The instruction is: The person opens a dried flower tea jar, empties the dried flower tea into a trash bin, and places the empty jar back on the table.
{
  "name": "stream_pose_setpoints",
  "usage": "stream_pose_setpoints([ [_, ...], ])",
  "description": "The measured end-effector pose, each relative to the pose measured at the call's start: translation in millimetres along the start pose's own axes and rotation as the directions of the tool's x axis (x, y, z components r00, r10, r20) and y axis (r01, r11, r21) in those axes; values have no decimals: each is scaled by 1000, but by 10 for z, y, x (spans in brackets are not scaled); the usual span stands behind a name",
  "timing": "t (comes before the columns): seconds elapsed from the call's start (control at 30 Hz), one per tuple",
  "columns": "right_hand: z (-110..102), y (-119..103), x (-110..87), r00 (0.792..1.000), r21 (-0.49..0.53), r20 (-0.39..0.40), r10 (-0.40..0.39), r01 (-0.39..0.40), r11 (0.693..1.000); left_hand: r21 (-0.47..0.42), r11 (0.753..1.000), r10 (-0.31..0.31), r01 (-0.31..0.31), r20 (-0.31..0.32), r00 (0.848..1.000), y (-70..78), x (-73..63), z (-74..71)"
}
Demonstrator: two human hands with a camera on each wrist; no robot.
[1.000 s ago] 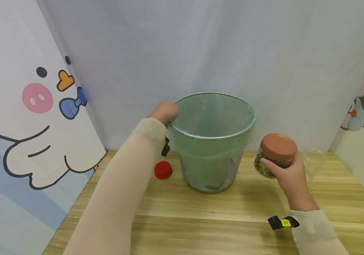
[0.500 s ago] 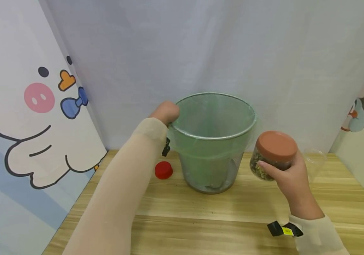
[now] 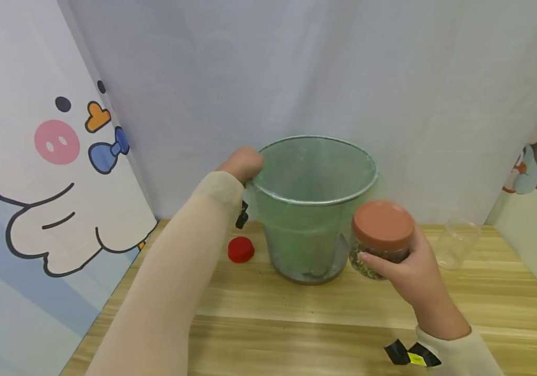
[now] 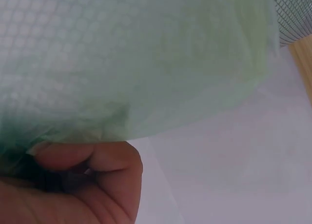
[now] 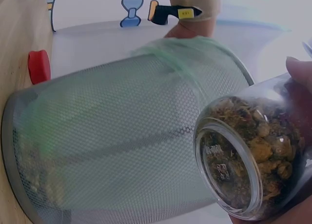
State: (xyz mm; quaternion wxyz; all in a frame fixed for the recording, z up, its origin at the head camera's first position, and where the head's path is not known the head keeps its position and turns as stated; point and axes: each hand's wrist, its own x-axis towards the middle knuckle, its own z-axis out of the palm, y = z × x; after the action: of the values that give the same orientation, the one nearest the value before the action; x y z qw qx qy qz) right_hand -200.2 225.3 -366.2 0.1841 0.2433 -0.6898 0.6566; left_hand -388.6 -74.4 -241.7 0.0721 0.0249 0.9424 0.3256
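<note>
A silver mesh waste bin (image 5: 122,131) stands upright on the table, lined with a thin green bin bag (image 3: 310,219) folded over its rim. At the rim's left side my left hand (image 3: 245,163) grips the bag; the left wrist view shows its curled fingers (image 4: 112,160) at the bag's edge. My right hand (image 3: 420,277) holds a clear jar (image 5: 253,151) with a brown-orange lid (image 3: 383,224) on it. Dried, brownish-yellow plant bits fill the lower part of the jar. In the head view it overlaps the bin's right side, its lid lower than the bin's rim.
A red cap (image 3: 240,249) lies on the wooden table (image 3: 273,339) left of the bin. Toward the back right stands a clear plastic cup (image 3: 457,243). A pale curtain (image 3: 202,104) hangs behind, with cartoon-printed panels on both sides.
My right hand has carried the jar leftward and a little lower, closer to the bin, leaving more of the clear cup in sight. The left hand stays at the rim.
</note>
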Motion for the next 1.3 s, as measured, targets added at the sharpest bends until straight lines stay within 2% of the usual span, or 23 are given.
stream_pose_setpoints([
  [0.2, 147, -4, -46, 998, -40, 47, 37, -35, 999, -10, 1000, 7, -7, 45, 999, 1, -42, -80],
  [0.37, 210, -43, -72, 998, -112, 53, 42, -36, 993, -102, 995, 9, 4, 125, 992, -24, -81, -164],
  [0.47, 208, -67, -78, 998, -129, 45, 38, -32, 991, -237, 970, -5, 46, 168, 986, -58, -104, -210],
  [0.53, 201, -81, -80, 998, -136, 33, 51, -46, 990, -320, 945, -10, 71, 190, 982, -94, -121, -242],
  [0.6, 193, -94, -81, 997, -141, 27, 69, -64, 988, -367, 927, -9, 83, 199, 980, -141, -145, -276],
  [0.67, 189, -102, -81, 996, -156, 25, 81, -76, 985, -383, 920, -3, 80, 199, 980, -195, -170, -311],
  [0.73, 193, -106, -80, 996, -166, 29, 86, -80, 983, -385, 919, -8, 80, 185, 983, -260, -193, -347],
  [0.83, 216, -104, -84, 996, -173, 35, 86, -79, 982, -357, 931, -16, 78, 172, 985, -359, -226, -388],
  [1.07, 335, -92, -98, 997, -175, 54, 49, -39, 984, -253, 967, -5, 40, 134, 991, -587, -319, -444],
  [1.17, 373, -88, -96, 997, -204, 56, 46, -34, 978, -204, 979, 4, 17, 103, 995, -662, -367, -401],
  [1.3, 398, -81, -103, 997, -261, 60, 42, -25, 965, -140, 990, 32, -22, 74, 997, -755, -435, -242],
])
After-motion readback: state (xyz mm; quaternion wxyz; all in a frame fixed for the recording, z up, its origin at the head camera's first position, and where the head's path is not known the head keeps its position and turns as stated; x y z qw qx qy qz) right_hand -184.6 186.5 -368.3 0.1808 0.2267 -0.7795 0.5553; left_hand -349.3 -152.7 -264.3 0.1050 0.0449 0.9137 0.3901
